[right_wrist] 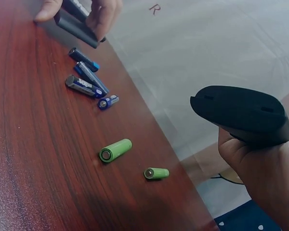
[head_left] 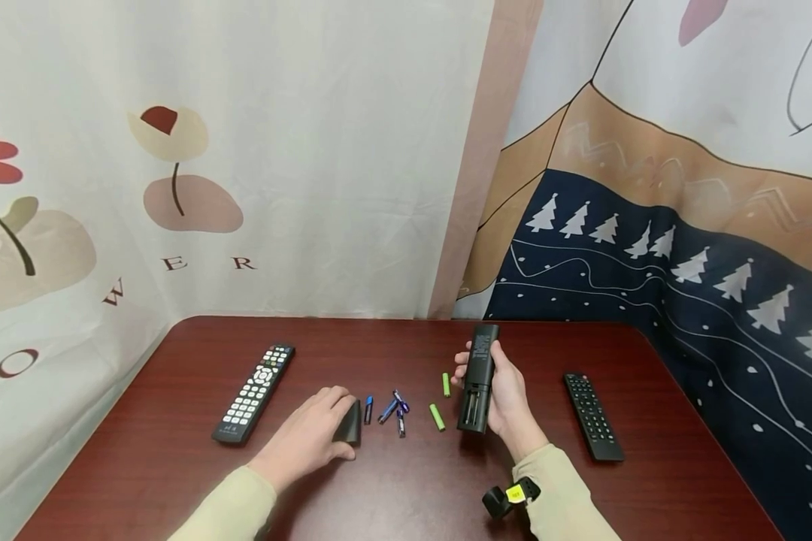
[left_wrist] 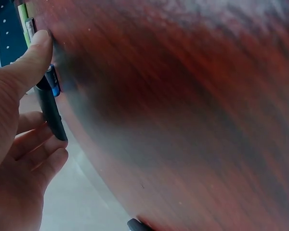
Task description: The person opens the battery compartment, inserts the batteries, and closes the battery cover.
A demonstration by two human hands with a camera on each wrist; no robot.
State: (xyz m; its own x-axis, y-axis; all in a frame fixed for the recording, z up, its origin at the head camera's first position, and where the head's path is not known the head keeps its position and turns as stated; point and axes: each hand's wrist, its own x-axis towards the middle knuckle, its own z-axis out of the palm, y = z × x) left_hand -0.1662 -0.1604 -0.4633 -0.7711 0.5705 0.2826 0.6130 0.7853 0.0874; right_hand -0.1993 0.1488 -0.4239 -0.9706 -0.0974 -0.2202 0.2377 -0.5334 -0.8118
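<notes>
My left hand (head_left: 309, 433) holds a black battery cover (head_left: 349, 424) by its ends, low over the table. In the left wrist view the cover (left_wrist: 50, 113) stands on edge between thumb and fingers. My right hand (head_left: 510, 391) grips a black remote control (head_left: 480, 368), back side up, its battery compartment uncovered at the near end. The right wrist view shows that remote's end face (right_wrist: 241, 108). Between the hands lie several blue batteries (head_left: 388, 411) in a loose group. Two green batteries (head_left: 436, 417) rest nearer the right hand.
A black remote with white buttons (head_left: 253, 394) lies at the left of the brown table (head_left: 406, 500). Another black remote (head_left: 593, 417) lies at the right. Printed curtains (head_left: 325, 150) hang behind the table's far edge. A black strap device (head_left: 512, 496) sits on the right wrist.
</notes>
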